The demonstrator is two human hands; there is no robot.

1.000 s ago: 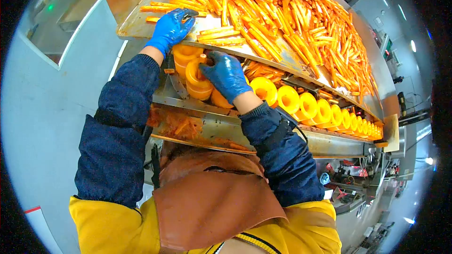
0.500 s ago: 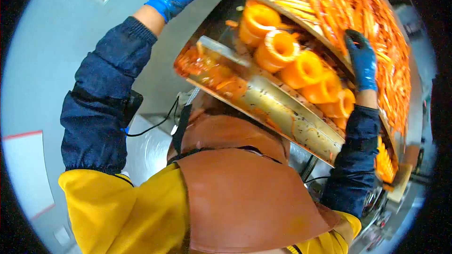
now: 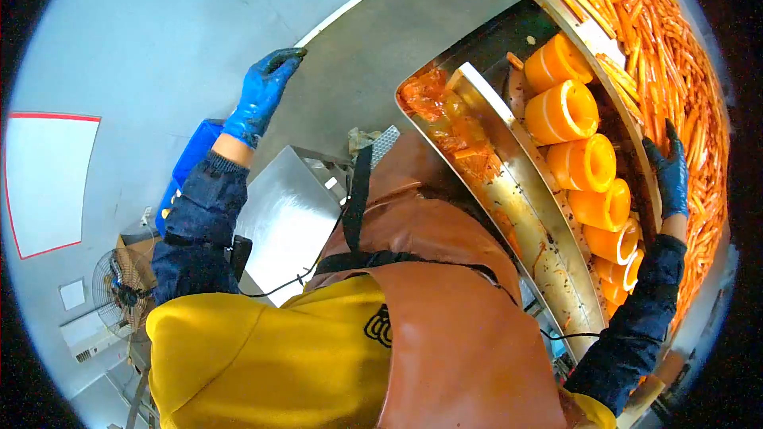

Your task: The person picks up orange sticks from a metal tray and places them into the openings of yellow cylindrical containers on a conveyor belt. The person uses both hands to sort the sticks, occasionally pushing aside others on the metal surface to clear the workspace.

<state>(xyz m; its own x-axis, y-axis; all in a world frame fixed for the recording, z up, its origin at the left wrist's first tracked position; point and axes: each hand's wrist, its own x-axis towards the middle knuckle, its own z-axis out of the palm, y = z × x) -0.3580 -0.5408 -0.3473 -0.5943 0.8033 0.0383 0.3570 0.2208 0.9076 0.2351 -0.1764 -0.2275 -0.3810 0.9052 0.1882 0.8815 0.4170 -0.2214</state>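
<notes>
My left hand (image 3: pixel 264 97), in a blue glove, is raised over the floor away from the metal table, its fingers stretched out and nothing visible in them. In a darker blue glove, my right hand (image 3: pixel 670 168) lies with fingers spread at the near edge of a heap of orange-red strips (image 3: pixel 668 48). Between that heap and my apron stands a row of several orange ring-shaped cups (image 3: pixel 563 113). Nearer to me, a metal trough (image 3: pixel 548 266) holds reddish scraps and liquid at its far end.
A steel surface (image 3: pixel 290 206) stands left of my apron. Beyond my left sleeve are a blue crate (image 3: pixel 193 160) and a fan (image 3: pixel 123 290). A red-edged white panel (image 3: pixel 52 183) is at the far left. The heap's metal rim (image 3: pixel 584 48) runs beside the cups.
The view has turned, and the trough and cups now appear further right. My left hand has moved away from the metal rim and hangs free. My right hand remains at the strips.
</notes>
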